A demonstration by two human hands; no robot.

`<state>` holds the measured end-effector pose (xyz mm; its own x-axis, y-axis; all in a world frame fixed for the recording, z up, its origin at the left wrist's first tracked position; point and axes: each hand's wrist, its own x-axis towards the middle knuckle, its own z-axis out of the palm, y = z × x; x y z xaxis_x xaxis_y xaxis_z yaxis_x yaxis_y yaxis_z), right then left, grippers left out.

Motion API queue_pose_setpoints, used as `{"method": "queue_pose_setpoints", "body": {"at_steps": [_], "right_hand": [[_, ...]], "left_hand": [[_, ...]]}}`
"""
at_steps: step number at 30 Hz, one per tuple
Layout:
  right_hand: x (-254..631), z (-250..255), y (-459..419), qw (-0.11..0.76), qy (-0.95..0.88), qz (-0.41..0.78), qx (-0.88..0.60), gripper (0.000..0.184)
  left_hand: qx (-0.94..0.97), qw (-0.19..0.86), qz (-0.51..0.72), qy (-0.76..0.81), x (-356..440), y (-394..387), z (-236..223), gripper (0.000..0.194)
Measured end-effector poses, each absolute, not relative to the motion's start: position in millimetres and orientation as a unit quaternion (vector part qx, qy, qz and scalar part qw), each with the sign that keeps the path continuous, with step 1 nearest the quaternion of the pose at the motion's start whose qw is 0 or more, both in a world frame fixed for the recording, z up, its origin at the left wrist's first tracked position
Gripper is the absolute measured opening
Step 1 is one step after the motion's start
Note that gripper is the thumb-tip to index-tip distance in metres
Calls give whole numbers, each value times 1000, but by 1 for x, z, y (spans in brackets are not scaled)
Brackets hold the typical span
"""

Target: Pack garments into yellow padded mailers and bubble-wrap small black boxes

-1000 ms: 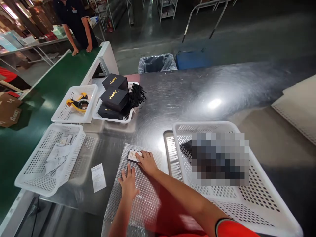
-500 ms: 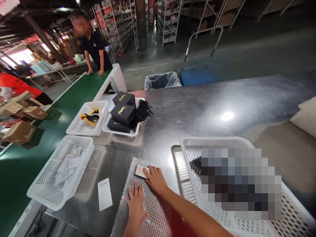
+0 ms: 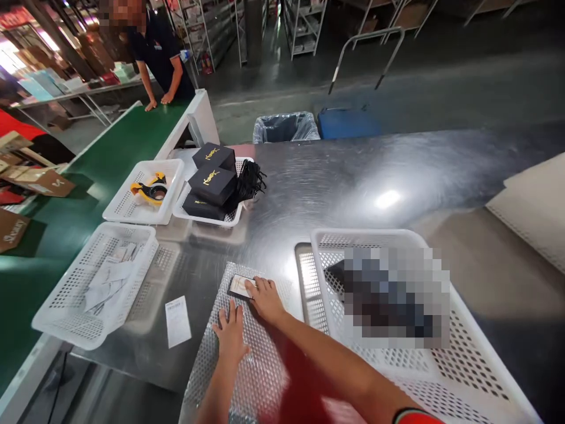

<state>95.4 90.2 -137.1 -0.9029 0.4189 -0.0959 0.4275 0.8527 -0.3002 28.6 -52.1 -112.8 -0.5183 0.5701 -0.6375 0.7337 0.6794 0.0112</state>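
A sheet of bubble wrap [image 3: 247, 377] lies on the steel table [image 3: 353, 176] in front of me. My left hand [image 3: 230, 333] rests flat on it, fingers spread. My right hand [image 3: 265, 299] lies just beyond, fingers stretched over the near edge of a small dark card with a gold mark [image 3: 238, 286] that sits on the wrap's far end.
A large white basket [image 3: 459, 365] stands to the right, a basket of papers [image 3: 66, 318] to the left, and a loose label [image 3: 178, 321] between. Farther back are a tape-dispenser tray [image 3: 128, 212] and a tray of black boxes [image 3: 210, 176]. Another person leans on the green conveyor [image 3: 110, 153].
Only the camera has shifted, up and then back down. Both hands stay where they were on the wrap and the card.
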Motion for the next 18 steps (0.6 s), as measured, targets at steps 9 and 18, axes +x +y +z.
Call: {"method": "queue_pose_setpoints", "body": {"at_steps": [9,18], "right_hand": [[100,-157,69,6,963,-146,228,51],[99,-156,69,12,964,-140,228,49]], "left_hand": [[390,289,-126,865,27,-60,-120,112],[392,273,-124,870,28,-59,-124,113]]}}
